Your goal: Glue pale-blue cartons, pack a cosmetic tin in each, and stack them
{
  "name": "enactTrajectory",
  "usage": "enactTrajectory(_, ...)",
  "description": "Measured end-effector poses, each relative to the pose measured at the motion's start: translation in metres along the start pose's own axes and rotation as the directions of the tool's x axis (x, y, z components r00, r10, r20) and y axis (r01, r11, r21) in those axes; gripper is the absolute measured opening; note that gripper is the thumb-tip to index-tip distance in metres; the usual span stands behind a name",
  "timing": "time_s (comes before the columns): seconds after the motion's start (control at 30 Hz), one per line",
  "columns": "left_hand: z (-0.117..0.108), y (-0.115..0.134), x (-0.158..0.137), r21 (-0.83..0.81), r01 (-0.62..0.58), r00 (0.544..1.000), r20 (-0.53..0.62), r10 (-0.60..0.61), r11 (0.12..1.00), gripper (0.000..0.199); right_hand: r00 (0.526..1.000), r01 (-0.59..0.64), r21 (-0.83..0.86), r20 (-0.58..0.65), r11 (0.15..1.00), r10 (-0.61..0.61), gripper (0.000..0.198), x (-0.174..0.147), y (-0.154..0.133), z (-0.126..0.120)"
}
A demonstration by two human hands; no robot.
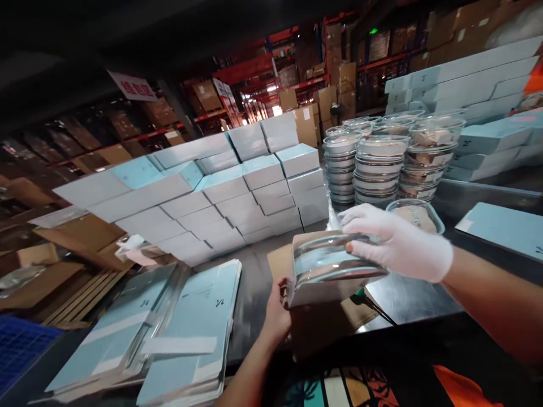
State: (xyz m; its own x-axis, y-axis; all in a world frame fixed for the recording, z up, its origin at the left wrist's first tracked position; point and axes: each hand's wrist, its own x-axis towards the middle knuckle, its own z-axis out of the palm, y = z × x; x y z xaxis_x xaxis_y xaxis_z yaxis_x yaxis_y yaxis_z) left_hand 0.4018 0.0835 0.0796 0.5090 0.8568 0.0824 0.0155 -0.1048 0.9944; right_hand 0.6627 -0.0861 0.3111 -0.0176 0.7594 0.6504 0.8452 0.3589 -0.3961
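Note:
My right hand (pixel 394 243), in a white glove with a bare fingertip showing, grips a pair of stacked clear round-edged containers (pixel 326 257). These lie tilted, partly inside an open carton (pixel 322 293) with brown inner faces and flaps. My bare left hand (pixel 278 314) is closed on the carton's left edge; some of its fingers are hidden behind the cardboard. Just beyond my right hand, a clear lidded container (pixel 416 215) with brown contents rests on the metal table. How far the pair sits inside the carton I cannot tell.
Flattened light-blue cartons (pixel 199 316) lie in piles at the left. Behind them rises a wall of white-and-blue boxes (pixel 237 198). Stacks of lidded containers (pixel 377 164) stand at the back right, near a flat blue carton (pixel 504 229). A blue crate (pixel 25 347) is at lower left.

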Motion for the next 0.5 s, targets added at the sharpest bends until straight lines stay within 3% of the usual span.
enactTrajectory(0.07, 0.002, -0.009, -0.004, 0.079, 0.004, 1.000, -0.006, -0.003, 0.997, 0.083, 1.000, 0.015, 0.016, -0.012, 1.000, -0.015, 0.030, -0.006, 0.001, 0.023)
enactTrajectory(0.2, -0.007, -0.016, -0.005, 0.271, 0.000, 0.996, -0.088, 0.025, 0.962, 0.074, 0.989, -0.079, 0.251, -0.101, 0.965, 0.108, 0.074, -0.046, 0.022, 0.064)
enactTrajectory(0.3, -0.014, -0.013, -0.008, 0.207, -0.045, 0.997, -0.050, 0.056, 0.977, 0.079, 0.977, -0.148, 0.305, -0.102, 0.941, 0.186, 0.084, -0.076, 0.038, 0.105)
enactTrajectory(0.4, -0.016, 0.000, -0.009, 0.089, -0.253, 0.963, -0.073, 0.260, 0.963, 0.086, 0.971, -0.164, 0.345, -0.109, 0.924, 0.213, 0.073, -0.085, 0.040, 0.145)
enactTrajectory(0.5, -0.013, 0.019, -0.004, 0.153, -0.497, 0.858, -0.058, 0.510, 0.854, 0.067, 0.949, -0.215, 0.483, -0.100, 0.849, 0.298, 0.056, -0.071, 0.032, 0.166)
